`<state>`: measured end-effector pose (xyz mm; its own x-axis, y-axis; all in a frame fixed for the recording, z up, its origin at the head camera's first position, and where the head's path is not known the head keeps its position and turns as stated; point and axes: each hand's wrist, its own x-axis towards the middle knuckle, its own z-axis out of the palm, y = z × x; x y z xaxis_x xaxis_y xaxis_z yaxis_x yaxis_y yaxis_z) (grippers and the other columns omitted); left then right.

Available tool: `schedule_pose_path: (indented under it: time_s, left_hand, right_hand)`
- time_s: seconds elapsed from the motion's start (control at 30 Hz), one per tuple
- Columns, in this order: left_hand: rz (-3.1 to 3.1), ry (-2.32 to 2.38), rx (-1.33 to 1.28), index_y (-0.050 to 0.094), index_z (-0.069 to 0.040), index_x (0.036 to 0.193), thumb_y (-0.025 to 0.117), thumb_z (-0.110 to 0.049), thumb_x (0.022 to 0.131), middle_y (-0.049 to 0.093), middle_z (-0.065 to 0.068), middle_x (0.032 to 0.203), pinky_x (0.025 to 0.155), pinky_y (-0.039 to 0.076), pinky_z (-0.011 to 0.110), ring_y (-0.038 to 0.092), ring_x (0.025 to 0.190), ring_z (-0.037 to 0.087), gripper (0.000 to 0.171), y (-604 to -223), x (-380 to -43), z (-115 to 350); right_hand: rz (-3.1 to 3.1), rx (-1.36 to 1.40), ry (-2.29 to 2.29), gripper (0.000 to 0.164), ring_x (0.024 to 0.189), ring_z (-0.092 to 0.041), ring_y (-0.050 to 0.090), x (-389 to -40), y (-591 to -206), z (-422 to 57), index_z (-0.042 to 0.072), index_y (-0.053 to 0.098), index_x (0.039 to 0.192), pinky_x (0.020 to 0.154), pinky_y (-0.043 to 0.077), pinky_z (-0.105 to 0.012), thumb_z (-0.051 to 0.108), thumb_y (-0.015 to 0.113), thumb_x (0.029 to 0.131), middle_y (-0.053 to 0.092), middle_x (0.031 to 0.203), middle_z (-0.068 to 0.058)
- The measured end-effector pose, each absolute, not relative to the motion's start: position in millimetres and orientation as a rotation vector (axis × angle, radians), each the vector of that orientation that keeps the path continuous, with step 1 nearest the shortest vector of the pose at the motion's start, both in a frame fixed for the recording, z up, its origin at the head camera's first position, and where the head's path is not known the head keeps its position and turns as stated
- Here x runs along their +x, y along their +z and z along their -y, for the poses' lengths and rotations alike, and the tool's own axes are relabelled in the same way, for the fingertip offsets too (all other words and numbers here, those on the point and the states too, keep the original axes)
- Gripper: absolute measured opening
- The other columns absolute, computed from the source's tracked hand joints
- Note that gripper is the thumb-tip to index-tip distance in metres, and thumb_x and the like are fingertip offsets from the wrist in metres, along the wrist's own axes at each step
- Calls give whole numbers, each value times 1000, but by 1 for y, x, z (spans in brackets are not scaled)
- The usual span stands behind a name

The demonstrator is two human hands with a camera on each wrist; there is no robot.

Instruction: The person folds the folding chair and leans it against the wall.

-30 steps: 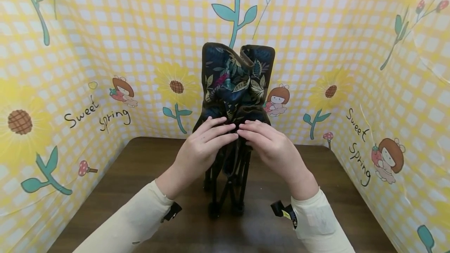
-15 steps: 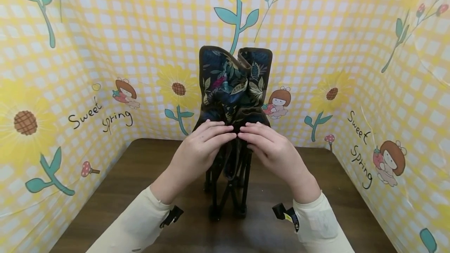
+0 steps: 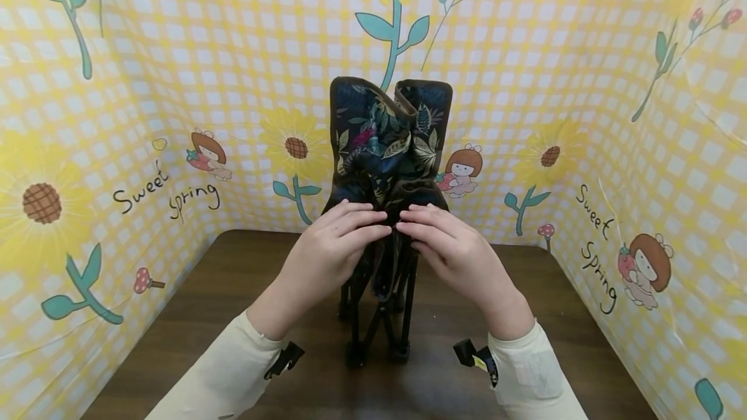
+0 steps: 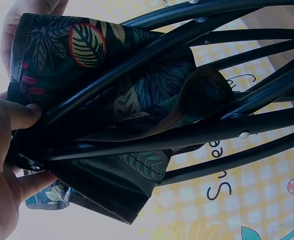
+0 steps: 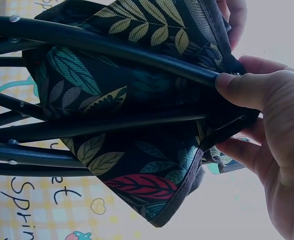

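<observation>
Head view: one folded chair point(image 3: 379, 138), upright on one table point(image 3: 434, 384)
Hands: two, slightly apart; left hand point(image 3: 329, 248), right hand point(image 3: 461, 248) each grip the chair's near edge

Yellow-and-white checked sheeting point(image 3: 262, 50) walls the left, back and right of the head view (creased toward the right edge), printed with large yellow sunflowers point(image 3: 41, 203), brown-haired cartoon figures point(image 3: 650, 261) and black "Sweet Spring" lettering point(image 3: 140, 188). A dark brown, round-cornered tabletop point(image 3: 385, 397) spans the lower centre, with a soft sheen near the bottom.
</observation>
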<state>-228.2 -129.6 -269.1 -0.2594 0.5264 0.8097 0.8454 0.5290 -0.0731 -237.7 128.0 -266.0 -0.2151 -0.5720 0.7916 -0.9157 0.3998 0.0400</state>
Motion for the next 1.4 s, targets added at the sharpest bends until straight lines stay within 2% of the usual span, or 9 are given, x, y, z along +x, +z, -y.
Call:
schedule_pose_path:
  time_s: [0.63,0.9,1.17,1.4]
  left_hand:
    - [1958,-439,-1136,73,-14,125,69,-3,96,70,6,131,113,44,54,61,129,27,31,-267,-226,132]
    - [1965,-447,-1152,72,-14,127,70,-3,95,69,5,132,114,43,52,60,129,25,34,-262,-224,135]
    - [2001,-492,-1134,71,-14,129,75,-9,93,68,4,134,116,41,51,59,132,25,36,-257,-220,139]
    - [1988,-546,-1148,71,-12,129,78,-10,91,68,6,134,116,42,40,58,131,28,38,-255,-221,145]
  right_hand:
    - [1887,1267,570,43,127,-31,62,-236,-268,-130,7,72,126,111,47,-49,-2,79,85,68,132,-11]
    - [1900,1246,559,44,130,-31,60,-235,-268,-131,7,71,128,114,44,-46,-1,79,86,67,135,-12]
    - [1862,1237,566,45,132,-31,59,-234,-267,-133,8,71,129,112,45,-50,1,80,85,67,133,-13]
    - [1854,1212,574,45,129,-33,61,-233,-265,-135,8,72,127,113,45,-48,2,81,84,68,131,-13]
